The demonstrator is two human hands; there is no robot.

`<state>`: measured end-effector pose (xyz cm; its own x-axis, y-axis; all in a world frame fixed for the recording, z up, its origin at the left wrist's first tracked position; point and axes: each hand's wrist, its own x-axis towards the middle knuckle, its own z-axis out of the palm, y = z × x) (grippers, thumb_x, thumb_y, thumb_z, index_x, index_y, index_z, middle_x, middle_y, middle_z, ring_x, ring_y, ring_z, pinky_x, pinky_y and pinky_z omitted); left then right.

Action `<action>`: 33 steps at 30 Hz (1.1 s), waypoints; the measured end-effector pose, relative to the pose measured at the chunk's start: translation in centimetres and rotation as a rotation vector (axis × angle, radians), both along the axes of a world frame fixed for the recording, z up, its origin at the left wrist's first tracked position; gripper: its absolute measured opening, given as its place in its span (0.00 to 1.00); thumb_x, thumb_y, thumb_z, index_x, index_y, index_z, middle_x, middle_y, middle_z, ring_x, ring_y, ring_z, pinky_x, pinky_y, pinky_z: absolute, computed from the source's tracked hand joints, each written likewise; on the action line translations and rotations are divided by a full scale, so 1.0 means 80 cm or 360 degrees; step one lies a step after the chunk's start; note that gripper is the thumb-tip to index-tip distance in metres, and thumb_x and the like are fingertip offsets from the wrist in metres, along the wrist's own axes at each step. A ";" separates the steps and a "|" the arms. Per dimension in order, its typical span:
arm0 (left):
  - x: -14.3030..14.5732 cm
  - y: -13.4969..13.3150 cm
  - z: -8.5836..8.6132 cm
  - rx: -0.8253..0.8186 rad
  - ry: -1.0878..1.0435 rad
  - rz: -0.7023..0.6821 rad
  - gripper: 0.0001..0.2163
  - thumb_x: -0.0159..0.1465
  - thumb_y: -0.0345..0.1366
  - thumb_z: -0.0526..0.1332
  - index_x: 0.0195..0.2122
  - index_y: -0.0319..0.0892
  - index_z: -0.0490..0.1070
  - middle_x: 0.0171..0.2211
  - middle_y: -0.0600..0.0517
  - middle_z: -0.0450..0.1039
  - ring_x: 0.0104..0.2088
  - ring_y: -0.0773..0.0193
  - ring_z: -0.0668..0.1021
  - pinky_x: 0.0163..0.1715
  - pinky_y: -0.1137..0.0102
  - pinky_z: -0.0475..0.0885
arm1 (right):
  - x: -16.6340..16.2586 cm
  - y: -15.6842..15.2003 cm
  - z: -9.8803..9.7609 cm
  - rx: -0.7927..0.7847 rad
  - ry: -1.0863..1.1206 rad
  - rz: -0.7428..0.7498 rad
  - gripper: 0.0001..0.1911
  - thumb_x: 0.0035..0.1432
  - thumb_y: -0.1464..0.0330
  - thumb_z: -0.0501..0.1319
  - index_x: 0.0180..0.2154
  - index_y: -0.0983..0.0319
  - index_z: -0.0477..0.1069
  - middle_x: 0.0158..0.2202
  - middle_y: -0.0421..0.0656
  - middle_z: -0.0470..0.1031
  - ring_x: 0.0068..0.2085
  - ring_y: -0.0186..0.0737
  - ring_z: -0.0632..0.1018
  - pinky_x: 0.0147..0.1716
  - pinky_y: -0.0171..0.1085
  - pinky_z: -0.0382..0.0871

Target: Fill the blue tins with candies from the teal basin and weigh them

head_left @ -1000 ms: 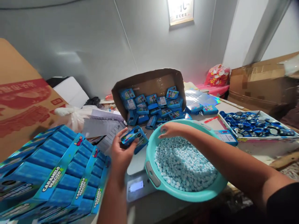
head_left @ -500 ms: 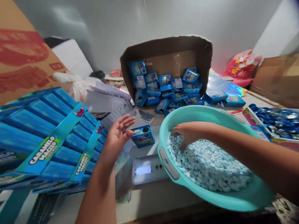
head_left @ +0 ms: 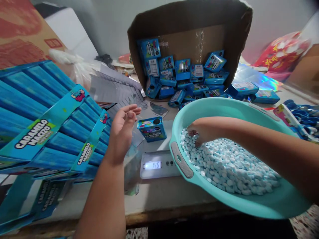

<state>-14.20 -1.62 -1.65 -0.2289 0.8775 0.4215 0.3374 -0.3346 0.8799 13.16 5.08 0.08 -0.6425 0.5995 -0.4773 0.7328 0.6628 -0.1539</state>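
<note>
Two bare hands at a filling station, seen from the head camera. The left hand (head_left: 123,127) is open with fingers loosely spread and holds nothing; it hovers just beside, and apart from, the box (head_left: 152,129), which stands upright on the scale (head_left: 159,164), whose display reads 145. The right hand (head_left: 203,131) reaches into the basin (head_left: 181,164) with fingertips curled down among the tablets (head_left: 224,162); whether it has closed on any cannot be told. The work in hand appears to be gathering tablets. It would be best done with a shallow, cupped pinch of a few at a time, lifted clear of the near rim. The left hand should stay off the box so that the reading is not disturbed. The basin overlaps the right edge of the scale, so a nudge there could upset the weight. Around this, stacked packs (head_left: 45,122) crowd the left of the table (head_left: 161,196), and loose sheets (head_left: 112,93) lie behind the left hand. A tipped carton (head_left: 189,20) spills small boxes (head_left: 183,69) behind the scale. A tray of caps (head_left: 302,116) sits at the far right, well apart.
</note>
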 end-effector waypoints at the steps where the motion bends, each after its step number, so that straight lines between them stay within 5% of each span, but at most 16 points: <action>1: -0.001 0.001 -0.001 -0.0033 0.0039 -0.0024 0.24 0.65 0.55 0.57 0.53 0.42 0.68 0.53 0.43 0.74 0.55 0.53 0.75 0.56 0.55 0.69 | 0.000 -0.001 0.001 -0.0005 0.0005 -0.0003 0.23 0.46 0.62 0.72 0.45 0.60 0.76 0.39 0.42 0.79 0.35 0.43 0.75 0.28 0.34 0.58; 6: -0.007 0.001 -0.006 -0.0510 0.0291 -0.0259 0.37 0.56 0.55 0.67 0.62 0.45 0.59 0.60 0.39 0.67 0.58 0.46 0.73 0.52 0.51 0.73 | 0.001 -0.001 0.003 -0.0010 0.0037 0.0019 0.20 0.47 0.62 0.71 0.44 0.59 0.76 0.39 0.41 0.79 0.35 0.42 0.76 0.29 0.33 0.58; 9: -0.007 0.000 -0.006 -0.0621 0.0440 -0.0210 0.39 0.55 0.53 0.69 0.64 0.49 0.58 0.60 0.42 0.67 0.57 0.46 0.74 0.54 0.50 0.72 | 0.003 0.000 0.002 -0.0006 0.0048 0.0030 0.20 0.47 0.62 0.71 0.44 0.59 0.76 0.39 0.41 0.79 0.35 0.42 0.75 0.28 0.34 0.58; 18: -0.002 -0.003 0.001 -0.0684 0.0540 -0.0235 0.34 0.51 0.43 0.73 0.59 0.50 0.66 0.51 0.47 0.75 0.48 0.49 0.80 0.48 0.54 0.77 | 0.006 -0.002 0.005 -0.0055 0.0048 0.0012 0.24 0.48 0.61 0.70 0.48 0.59 0.75 0.42 0.43 0.79 0.37 0.44 0.76 0.30 0.36 0.61; 24: -0.005 -0.007 0.006 -0.0745 0.0424 -0.0240 0.43 0.49 0.40 0.74 0.64 0.50 0.58 0.59 0.43 0.69 0.50 0.48 0.79 0.51 0.53 0.76 | 0.011 -0.003 0.019 0.0116 0.0071 -0.0038 0.22 0.50 0.59 0.68 0.48 0.57 0.74 0.42 0.43 0.79 0.34 0.42 0.75 0.27 0.37 0.58; 33: -0.020 -0.005 0.004 -0.0367 0.0350 -0.0175 0.43 0.47 0.42 0.76 0.63 0.49 0.58 0.58 0.41 0.68 0.59 0.46 0.72 0.58 0.46 0.68 | 0.005 -0.013 0.028 0.0082 0.0084 -0.0041 0.21 0.53 0.61 0.67 0.49 0.56 0.74 0.43 0.43 0.78 0.36 0.43 0.75 0.28 0.37 0.59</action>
<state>-15.79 -2.05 -1.37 -0.0535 0.9699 0.2376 0.5003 -0.1799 0.8469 13.59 4.01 2.36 -0.6500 0.6390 -0.4113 0.7415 0.6517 -0.1593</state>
